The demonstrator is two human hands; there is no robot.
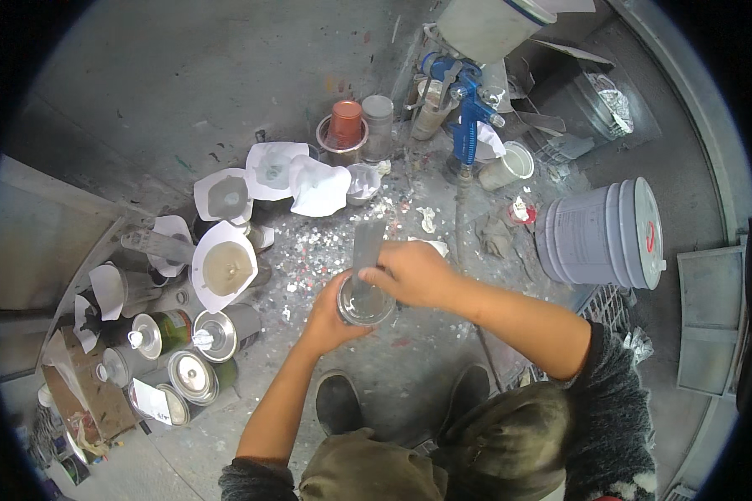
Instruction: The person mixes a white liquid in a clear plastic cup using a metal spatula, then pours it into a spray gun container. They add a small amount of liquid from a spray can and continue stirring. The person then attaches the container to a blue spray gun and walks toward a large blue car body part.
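A clear round cup (pixel 365 312) is in my left hand (pixel 329 319), whose fingers wrap round its side. My right hand (pixel 419 274) grips a wide, flat, greyish see-through strip (pixel 368 240), like a stir stick. The strip stands nearly upright, its lower end reaching into the cup and its upper end rising above my fingers. Whatever is inside the cup is too faint to make out. Beneath both hands lies a grey floor (pixel 414 334), strewn with white, grey and reddish flecks just beyond them.
Cups topped with white paper cones (pixel 226 282) stand to the left, above several metal cans (pixel 194 376). An orange cup (pixel 346 125) sits at the back. A blue spray gun (pixel 470 125) stands far right of centre. At right rests a grey bucket (pixel 593 236) with a lid.
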